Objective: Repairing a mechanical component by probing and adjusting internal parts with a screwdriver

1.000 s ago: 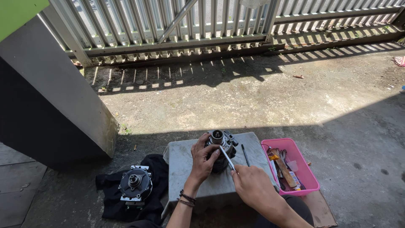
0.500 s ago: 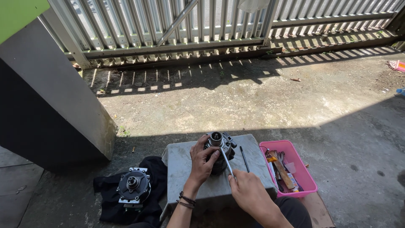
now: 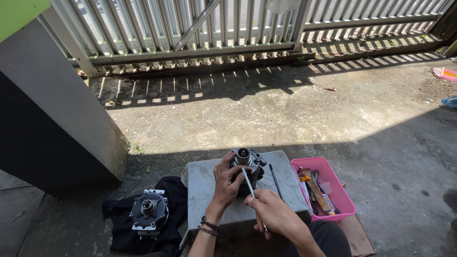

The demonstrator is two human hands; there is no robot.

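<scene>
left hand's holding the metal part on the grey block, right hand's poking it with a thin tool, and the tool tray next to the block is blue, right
Not quite: the tray beside the grey block is pink, not blue, as the head view shows. The rest holds: the left hand grips the metal part on the block, and the right hand holds a thin tool against it.

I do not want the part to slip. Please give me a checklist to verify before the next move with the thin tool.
1. Left hand steadies the metal motor part: ok.
2. Right hand has a grip on the thin tool: ok.
3. Tool tip seated in the part: cannot tell.
4. Part stands on the grey block: ok.
5. Spare thin rod lies apart from both hands: ok.
</scene>
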